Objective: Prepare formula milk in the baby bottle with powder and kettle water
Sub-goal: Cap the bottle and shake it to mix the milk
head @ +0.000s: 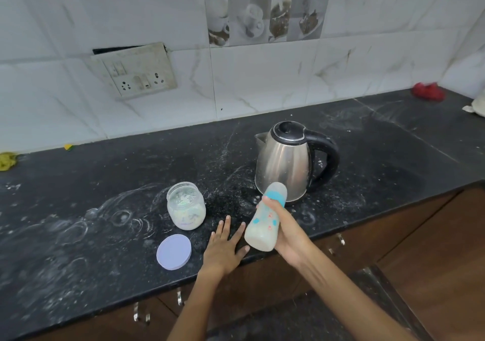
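Head view: right hand (284, 232) has its fingers wrapped round the tilted, capped, milky plastic baby bottle (265, 221) at six o'clock of the steel kettle (284, 162), left hand (225, 247) flat and empty on the black table (78, 196) — looks like mixing, so a firm shake comes next.

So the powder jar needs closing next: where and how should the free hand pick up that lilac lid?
Probably by the rim, from above. The lilac lid lies flat on the counter, so fingers must pinch across its edge. The left hand rests flat just right of it, closest.
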Tool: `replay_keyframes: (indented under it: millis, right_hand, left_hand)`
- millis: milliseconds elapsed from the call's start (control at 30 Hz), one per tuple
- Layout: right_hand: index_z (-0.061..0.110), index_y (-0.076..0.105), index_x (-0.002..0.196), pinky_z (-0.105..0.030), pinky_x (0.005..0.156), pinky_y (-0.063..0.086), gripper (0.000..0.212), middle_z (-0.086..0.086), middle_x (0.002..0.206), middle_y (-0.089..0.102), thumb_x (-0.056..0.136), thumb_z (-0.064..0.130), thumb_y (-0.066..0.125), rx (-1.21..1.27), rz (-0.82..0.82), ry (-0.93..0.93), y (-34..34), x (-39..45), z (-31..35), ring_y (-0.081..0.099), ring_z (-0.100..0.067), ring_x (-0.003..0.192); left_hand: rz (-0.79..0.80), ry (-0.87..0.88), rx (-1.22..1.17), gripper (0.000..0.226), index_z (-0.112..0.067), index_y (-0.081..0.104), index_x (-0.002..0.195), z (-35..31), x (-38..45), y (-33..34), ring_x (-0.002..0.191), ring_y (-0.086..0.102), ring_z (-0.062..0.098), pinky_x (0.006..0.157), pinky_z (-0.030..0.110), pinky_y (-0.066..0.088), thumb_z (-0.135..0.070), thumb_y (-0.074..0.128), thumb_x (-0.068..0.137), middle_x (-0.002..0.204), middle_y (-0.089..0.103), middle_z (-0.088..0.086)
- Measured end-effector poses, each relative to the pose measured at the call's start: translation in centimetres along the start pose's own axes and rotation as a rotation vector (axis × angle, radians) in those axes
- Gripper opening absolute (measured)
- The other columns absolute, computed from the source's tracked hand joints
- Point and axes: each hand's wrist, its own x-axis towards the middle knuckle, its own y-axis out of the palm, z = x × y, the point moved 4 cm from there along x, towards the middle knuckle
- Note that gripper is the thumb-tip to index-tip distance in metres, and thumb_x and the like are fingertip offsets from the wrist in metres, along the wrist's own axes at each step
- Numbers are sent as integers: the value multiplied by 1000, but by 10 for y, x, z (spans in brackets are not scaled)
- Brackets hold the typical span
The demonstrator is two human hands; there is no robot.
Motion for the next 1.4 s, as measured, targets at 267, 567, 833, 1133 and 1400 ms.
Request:
replay_keyframes:
  millis: [267, 567, 833, 1133, 1400]
  right_hand:
    - [18, 34, 141, -47, 89, 56, 58, -13, 123, 64, 91, 7, 61, -431, 94, -92, -7, 5, 25, 66, -27, 110]
    - [45, 27, 140, -57, 80, 57, 89, -15, 120, 65, 77, 4, 76, -515, 141, -288, 2, 3, 24, 68, -30, 107]
    - [36, 32, 137, -60, 74, 58, 66, -12, 124, 63, 84, 23, 69, -344, 81, -261, 0, 0, 28, 70, -31, 102]
    - [35, 37, 134, -56, 70, 59, 58, -14, 122, 64, 87, 20, 69, -411, 39, -282, -6, -3, 28, 72, -31, 98]
    - [35, 34, 136, -50, 67, 61, 53, -11, 127, 61, 93, 25, 62, -318, -36, -284, -9, 1, 39, 72, -31, 98]
  left_hand:
    - [13, -10, 10, 64, -29, 0, 151, 0, 2, 0, 145, -19, 25, 117, 43, -3, -51, 29, 99, 157, -24, 6]
    - [-8, -16, -27, 69, -24, -3, 152, 0, 1, 0, 146, -15, 23, 118, 41, -2, -49, 34, 98, 158, -20, 5]
    - [-5, -4, -11, 65, -28, 1, 152, 2, 2, 2, 146, -17, 24, 118, 42, -3, -50, 32, 99, 158, -19, 5]
    - [-7, 3, -2, 66, -28, -2, 151, 1, 2, 3, 146, -17, 25, 118, 42, -3, -51, 30, 99, 157, -22, 5]
    - [-34, 7, 2, 64, -30, 0, 152, 2, 3, 4, 146, -17, 25, 117, 43, -2, -52, 30, 99, 158, -20, 6]
